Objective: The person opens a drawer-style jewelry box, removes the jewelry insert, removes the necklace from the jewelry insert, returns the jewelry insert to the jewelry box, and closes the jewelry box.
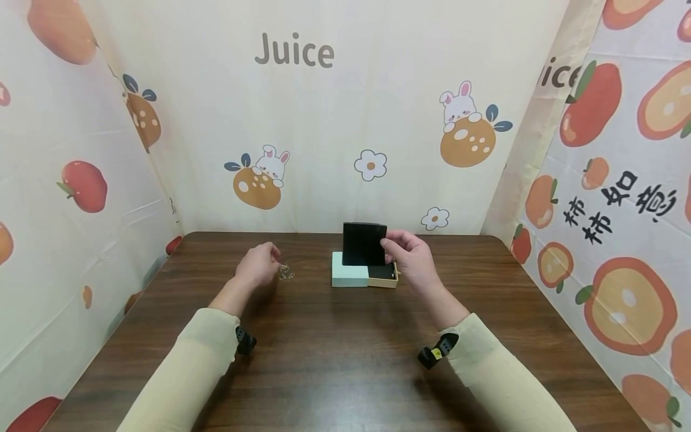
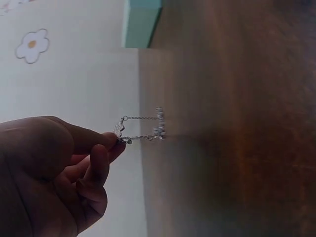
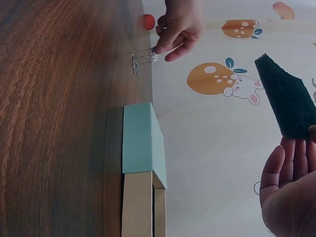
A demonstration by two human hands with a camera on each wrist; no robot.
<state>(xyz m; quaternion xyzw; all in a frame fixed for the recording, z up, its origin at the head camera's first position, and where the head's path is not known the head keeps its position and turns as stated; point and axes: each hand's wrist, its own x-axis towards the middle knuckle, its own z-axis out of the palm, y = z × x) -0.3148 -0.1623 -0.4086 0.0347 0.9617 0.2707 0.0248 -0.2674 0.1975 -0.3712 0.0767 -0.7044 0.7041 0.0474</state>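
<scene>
At the back left, my left hand point(image 1: 259, 265) pinches a fine silver chain bracelet point(image 2: 159, 129) between thumb and fingers. The bracelet hangs in a loop with sparkling ornaments, its lower part at or just above the tabletop. To the right, my right hand point(image 1: 414, 261) holds a thin black square pad point(image 1: 364, 243) by its right edge, thumb in front. In the right wrist view the pad point(image 3: 286, 98) looks like foam. Below and behind it lies a mint green drawer box point(image 1: 348, 275). Its cream inner tray point(image 1: 382, 283) is pulled out to the right and shows a black inside.
The brown wooden table point(image 1: 335, 360) ends at a cream backdrop point(image 1: 324, 120) with printed fruit and rabbits. More printed sheets hang at the left and right sides. A dark wrist camera is strapped to each forearm.
</scene>
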